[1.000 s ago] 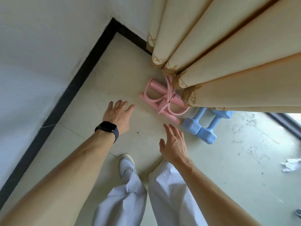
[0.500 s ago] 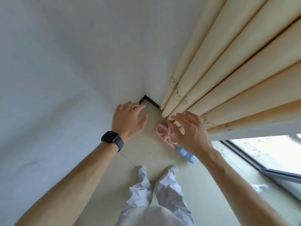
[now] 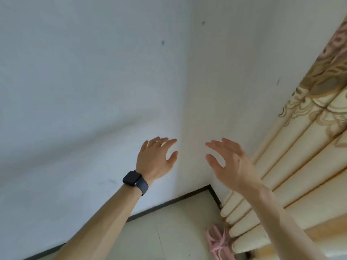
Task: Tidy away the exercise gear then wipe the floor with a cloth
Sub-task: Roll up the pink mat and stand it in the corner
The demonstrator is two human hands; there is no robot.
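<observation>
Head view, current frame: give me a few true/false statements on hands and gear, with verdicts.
1. Both hands are empty. True: the left hand and right hand are open, fingers spread, holding nothing.
2. The watch is on the right wrist. False: it is on the left wrist.
3. The pink exerciser lies on the floor at the curtain hem. True.
4. The right hand grips the curtain. False: it is raised in front of the wall, clear of the folds.

open air around both hands [image 3: 156,160]; curtain [image 3: 293,166] crowds the right, seemingly overhanging the pink bands [image 3: 217,241].
</observation>
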